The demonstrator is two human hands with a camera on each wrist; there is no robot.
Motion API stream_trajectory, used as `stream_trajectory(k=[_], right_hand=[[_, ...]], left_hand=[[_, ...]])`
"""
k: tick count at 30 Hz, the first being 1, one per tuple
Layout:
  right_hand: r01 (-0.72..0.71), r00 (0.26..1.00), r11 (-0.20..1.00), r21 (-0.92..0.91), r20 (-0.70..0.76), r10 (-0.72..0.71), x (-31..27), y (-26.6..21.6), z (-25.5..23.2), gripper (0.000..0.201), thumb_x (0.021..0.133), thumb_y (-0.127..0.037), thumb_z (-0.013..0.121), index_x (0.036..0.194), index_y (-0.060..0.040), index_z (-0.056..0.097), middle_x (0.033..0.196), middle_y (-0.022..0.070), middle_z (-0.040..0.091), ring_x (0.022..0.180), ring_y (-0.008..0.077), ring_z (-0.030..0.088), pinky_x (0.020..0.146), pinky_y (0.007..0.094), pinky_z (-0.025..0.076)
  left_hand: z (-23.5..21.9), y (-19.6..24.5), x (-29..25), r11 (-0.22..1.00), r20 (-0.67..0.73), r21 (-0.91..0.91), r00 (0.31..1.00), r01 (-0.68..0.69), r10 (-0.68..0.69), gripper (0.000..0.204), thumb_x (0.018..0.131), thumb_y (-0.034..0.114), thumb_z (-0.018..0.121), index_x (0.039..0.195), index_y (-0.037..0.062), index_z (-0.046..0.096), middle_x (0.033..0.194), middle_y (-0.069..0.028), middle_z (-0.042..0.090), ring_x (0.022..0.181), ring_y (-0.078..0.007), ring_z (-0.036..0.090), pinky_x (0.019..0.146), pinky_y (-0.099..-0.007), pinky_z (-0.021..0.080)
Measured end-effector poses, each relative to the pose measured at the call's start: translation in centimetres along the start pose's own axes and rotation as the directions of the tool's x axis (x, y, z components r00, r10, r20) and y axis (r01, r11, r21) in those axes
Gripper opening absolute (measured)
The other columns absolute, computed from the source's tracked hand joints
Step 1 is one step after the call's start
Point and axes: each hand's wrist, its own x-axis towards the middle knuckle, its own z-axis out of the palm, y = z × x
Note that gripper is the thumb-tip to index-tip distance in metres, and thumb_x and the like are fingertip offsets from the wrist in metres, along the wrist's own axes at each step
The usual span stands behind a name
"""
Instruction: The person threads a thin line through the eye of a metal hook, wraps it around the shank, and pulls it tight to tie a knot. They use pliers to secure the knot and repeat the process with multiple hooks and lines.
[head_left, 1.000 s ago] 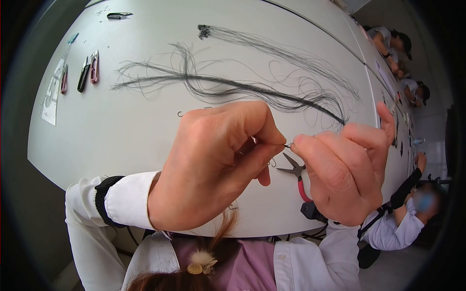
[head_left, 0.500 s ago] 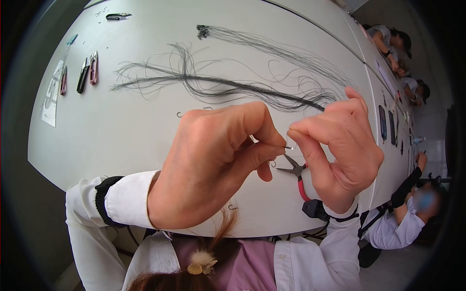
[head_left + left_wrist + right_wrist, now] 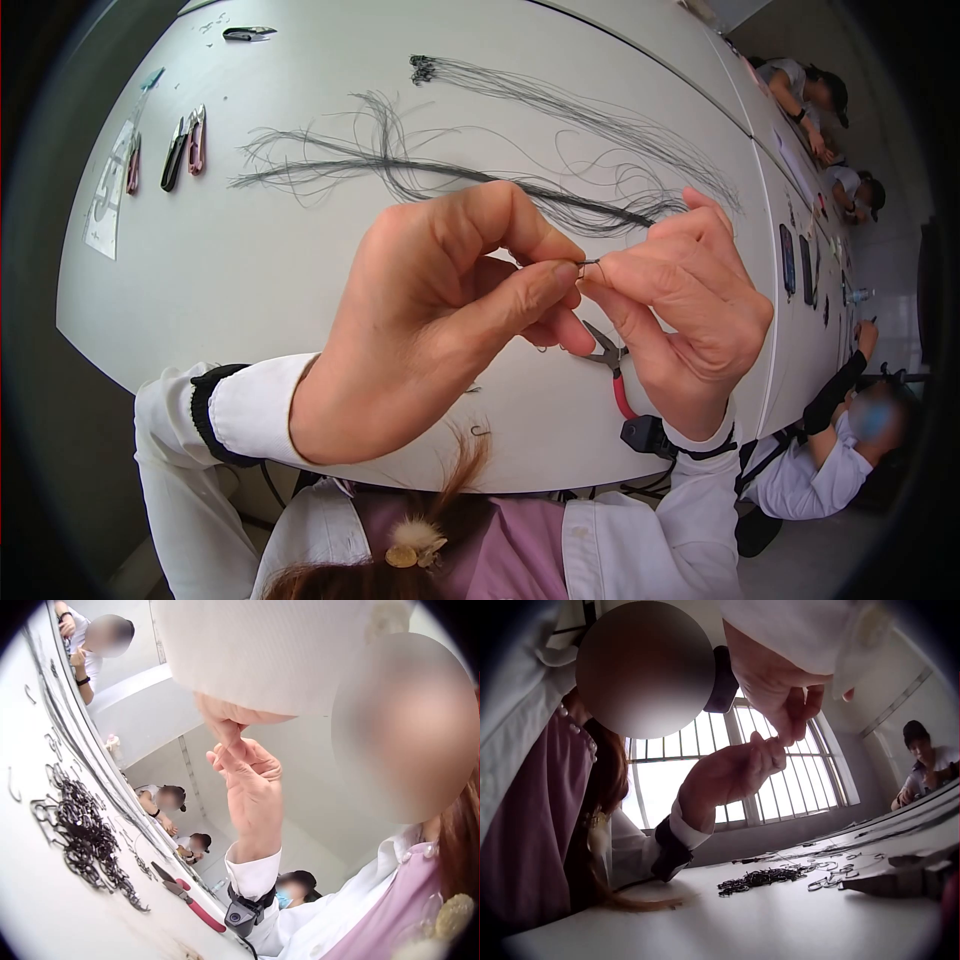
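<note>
Above the table, my left hand [image 3: 415, 320] pinches a small dark fish hook [image 3: 590, 263] between thumb and index finger. Fingertips of my right hand [image 3: 715, 310] meet it there, pinching a thin fishing line that loops by the hook. Both hands join at their fingertips in the wrist views too. A heap of dark fish hooks [image 3: 79, 825] lies on the table below, mostly hidden behind my left hand in the head view. Beneath my right hand are pliers [image 3: 620, 390] with red handles, jaws spread.
Farther back lie a long bundle of dark line [image 3: 480, 177] and a second bundle [image 3: 540, 92] with clumped dark ends. Thread snips [image 3: 173, 155], a clear ruler [image 3: 105, 215] and another snip [image 3: 248, 34] are at left. A seated person [image 3: 830, 450] is at right.
The right fingers drew back from the hook with the line, then came back to it. Both hands have risen slightly away from my body, and the left has turned a little.
</note>
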Motion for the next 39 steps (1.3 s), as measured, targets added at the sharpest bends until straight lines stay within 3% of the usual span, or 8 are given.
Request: stream_trajectory(k=[12,18,21,27,29,35,39], right_hand=[[0.008,1.000,0.999,-0.034,0.014,-0.008,-0.1,-0.1,0.0,0.018,0.059,0.002,0.073,0.074,-0.0057,0.067,0.065,0.0013,0.058,0.064,0.0180,0.050,0.088,0.0441,0.038],[0.070,0.997,0.991,-0.118,-0.015,-0.072,-0.3,-0.5,0.4,0.020,0.056,-0.001,0.073,0.074,-0.0067,0.067,0.065,0.0004,0.057,0.064,0.0180,0.050,0.087,0.0456,0.038],[0.172,0.982,0.954,-0.245,-0.037,-0.186,-0.6,-1.2,0.3,0.022,0.055,-0.006,0.074,0.077,-0.0078,0.068,0.066,-0.0010,0.056,0.064,0.0166,0.050,0.090,0.0505,0.037],[0.156,0.979,0.860,-0.486,-0.041,-0.201,-1.5,-3.4,0.4,0.026,0.055,-0.014,0.073,0.080,-0.0107,0.069,0.075,-0.0050,0.055,0.069,0.0128,0.050,0.095,0.0608,0.032],[0.164,0.975,0.850,-0.501,-0.051,-0.218,-1.7,-3.6,0.6,0.025,0.056,-0.015,0.073,0.080,-0.0110,0.069,0.076,-0.0052,0.055,0.071,0.0124,0.050,0.095,0.0610,0.032],[0.199,0.951,0.821,-0.535,-0.098,-0.294,-1.7,-3.4,0.6,0.020,0.061,-0.019,0.071,0.079,-0.0114,0.068,0.077,-0.0039,0.055,0.072,0.0120,0.050,0.097,0.0613,0.031],[0.187,0.953,0.823,-0.537,-0.105,-0.285,-1.1,-3.0,-0.1,0.015,0.064,-0.017,0.072,0.078,-0.0119,0.068,0.075,-0.0024,0.056,0.070,0.0138,0.050,0.097,0.0592,0.032]], left_hand=[[-0.5,0.1,0.3,0.998,0.024,-0.023,0.998,0.053,-0.052,0.010,0.089,0.006,0.055,0.085,-0.0029,0.052,0.079,-0.0108,0.062,0.070,-0.0187,0.067,0.066,-0.0266,0.056],[-0.3,0.2,0.1,0.996,-0.016,-0.029,0.996,0.089,-0.089,0.011,0.089,0.006,0.055,0.083,-0.0030,0.051,0.078,-0.0115,0.061,0.064,-0.0172,0.066,0.060,-0.0239,0.054],[-0.3,0.2,0.0,0.999,-0.032,0.040,0.999,0.018,-0.017,0.011,0.088,0.005,0.056,0.083,-0.0038,0.050,0.077,-0.0118,0.061,0.061,-0.0159,0.064,0.056,-0.0231,0.052],[0.1,0.0,-0.4,0.988,-0.028,0.150,0.999,-0.040,0.045,0.009,0.086,-0.001,0.056,0.082,-0.0046,0.050,0.076,-0.0103,0.059,0.065,-0.0115,0.060,0.058,-0.0219,0.050],[0.1,-0.3,-0.6,0.965,-0.006,0.230,0.991,-0.128,0.133,0.006,0.085,-0.004,0.056,0.081,-0.0047,0.051,0.075,-0.0078,0.058,0.069,-0.0085,0.058,0.060,-0.0206,0.049],[0.1,-0.4,-0.8,0.881,0.064,0.413,0.972,-0.232,0.226,0.005,0.083,-0.009,0.054,0.081,-0.0052,0.051,0.074,-0.0062,0.058,0.069,-0.0074,0.057,0.061,-0.0204,0.050],[0.0,-0.7,-0.7,0.890,0.096,0.384,0.969,-0.248,0.228,0.005,0.084,-0.010,0.052,0.081,-0.0059,0.051,0.072,-0.0077,0.059,0.067,-0.0097,0.060,0.059,-0.0208,0.051]])
